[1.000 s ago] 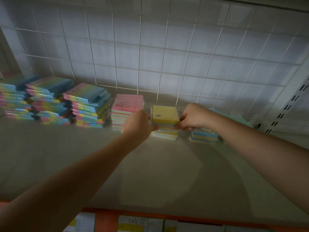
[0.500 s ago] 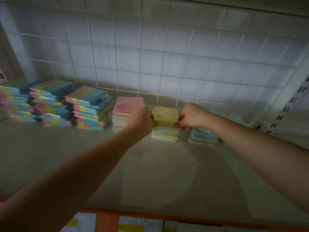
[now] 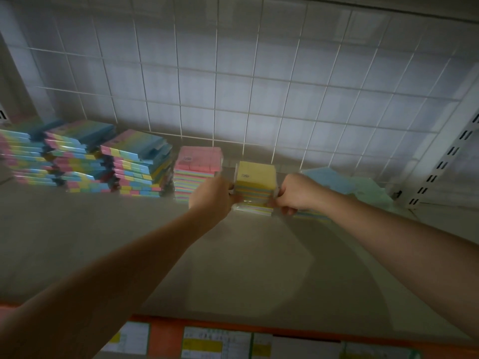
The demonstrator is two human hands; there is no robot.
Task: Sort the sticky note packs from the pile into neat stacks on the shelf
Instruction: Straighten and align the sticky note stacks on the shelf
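Grey shelf [image 3: 129, 242], grid-panel back. Left grip [image 3: 211, 196] and right grip [image 3: 295, 194] pinching sides of yellow-topped pack stack [image 3: 255, 187], sitting beside pink stack [image 3: 198, 172]. Small white label [image 3: 245, 175] showing, print unreadable.

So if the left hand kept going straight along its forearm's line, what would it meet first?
Probably the yellow-topped stack, whose left side the left hand already grips. The pink-topped stack stands just left of that line; depth is unclear, so it might brush that.
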